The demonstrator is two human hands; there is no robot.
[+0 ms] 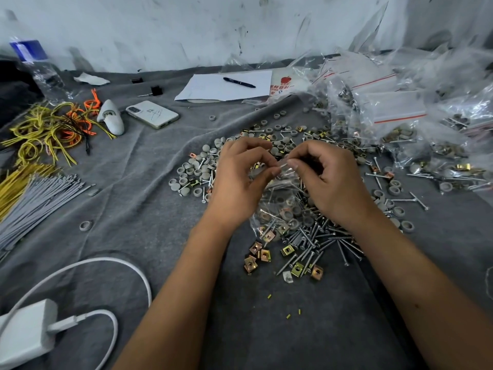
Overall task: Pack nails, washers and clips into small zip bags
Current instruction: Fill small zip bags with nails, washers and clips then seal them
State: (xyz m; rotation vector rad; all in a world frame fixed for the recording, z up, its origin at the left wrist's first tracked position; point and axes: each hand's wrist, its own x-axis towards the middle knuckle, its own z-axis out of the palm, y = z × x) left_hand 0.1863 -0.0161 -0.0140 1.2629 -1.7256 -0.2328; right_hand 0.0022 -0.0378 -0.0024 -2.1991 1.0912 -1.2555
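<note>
While packing is only partly done:
Packed bags (400, 113): heaped far right, finished.
Loose pile (314, 236): nails, washers, clips left on the cloth.
Zip bag (277, 206): filled, hanging above the pile.
Left hand (237, 180), right hand (328, 177): both pinching its mouth, apparently sealing.

You have two hands, left hand (234, 180) and right hand (328, 180), one held zip bag (277, 206), one phone (152, 114), one pen (239, 82), one charger (25, 332), one bottle (40, 68).
</note>
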